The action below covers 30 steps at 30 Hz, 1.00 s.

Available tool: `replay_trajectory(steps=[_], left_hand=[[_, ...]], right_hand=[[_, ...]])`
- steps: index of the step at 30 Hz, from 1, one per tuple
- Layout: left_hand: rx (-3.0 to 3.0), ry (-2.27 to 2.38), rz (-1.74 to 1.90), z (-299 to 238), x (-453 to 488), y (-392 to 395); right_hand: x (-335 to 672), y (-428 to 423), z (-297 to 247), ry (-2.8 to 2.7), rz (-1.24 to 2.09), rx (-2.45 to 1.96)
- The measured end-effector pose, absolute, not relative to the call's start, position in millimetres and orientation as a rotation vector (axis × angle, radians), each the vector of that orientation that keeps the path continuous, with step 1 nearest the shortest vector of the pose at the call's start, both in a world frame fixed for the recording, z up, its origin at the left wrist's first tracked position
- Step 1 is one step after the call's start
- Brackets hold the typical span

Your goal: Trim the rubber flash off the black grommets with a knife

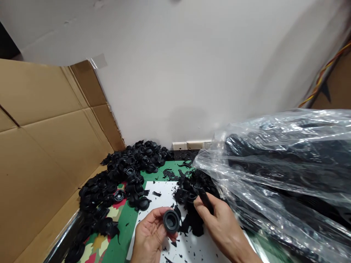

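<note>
Between the thumb and fingers of my left hand (150,233) is a round black rubber cap (171,221), its hollow, ringed side facing me. My right hand (219,223) is closed around a slim black-handled tool (205,201); its working end is lost against the dark pieces behind it. Just beyond and between the hands lies a heap of black rubber scraps (189,193) on a white sheet (149,188). Small black shavings are scattered over the sheet. The cap and the tool are apart.
A large pile of black rubber caps (128,164) runs along the left and back. A cardboard panel (55,138) stands at the left, a white wall (192,73) behind. Clear plastic bags (274,171) full of black parts cover the right. Green surface (159,173) shows beneath.
</note>
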<state>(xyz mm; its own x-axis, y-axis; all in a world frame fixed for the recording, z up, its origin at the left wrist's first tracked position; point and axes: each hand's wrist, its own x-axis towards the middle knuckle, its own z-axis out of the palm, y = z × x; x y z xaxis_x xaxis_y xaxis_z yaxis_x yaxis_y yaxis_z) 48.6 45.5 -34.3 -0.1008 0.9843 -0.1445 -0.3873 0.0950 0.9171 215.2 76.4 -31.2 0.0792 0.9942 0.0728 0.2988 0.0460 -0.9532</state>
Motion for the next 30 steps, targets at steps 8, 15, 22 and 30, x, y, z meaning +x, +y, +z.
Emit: replay_trajectory(steps=[8,15,22,30], left_hand=[[0.764,1.036,1.354,-38,47,46],[0.799,1.061,1.36,-40,47,45],[0.935,1.133,1.467,-47,48,46],[1.133,1.222,1.62,-46,54,42]], right_hand=[[200,64,-25,-1.427,1.159,-1.177],[189,56,-25,-1.692,1.038,-1.043],[189,56,-26,-1.862,0.863,-1.143],[178,48,-32,-1.86,0.785,-1.453]])
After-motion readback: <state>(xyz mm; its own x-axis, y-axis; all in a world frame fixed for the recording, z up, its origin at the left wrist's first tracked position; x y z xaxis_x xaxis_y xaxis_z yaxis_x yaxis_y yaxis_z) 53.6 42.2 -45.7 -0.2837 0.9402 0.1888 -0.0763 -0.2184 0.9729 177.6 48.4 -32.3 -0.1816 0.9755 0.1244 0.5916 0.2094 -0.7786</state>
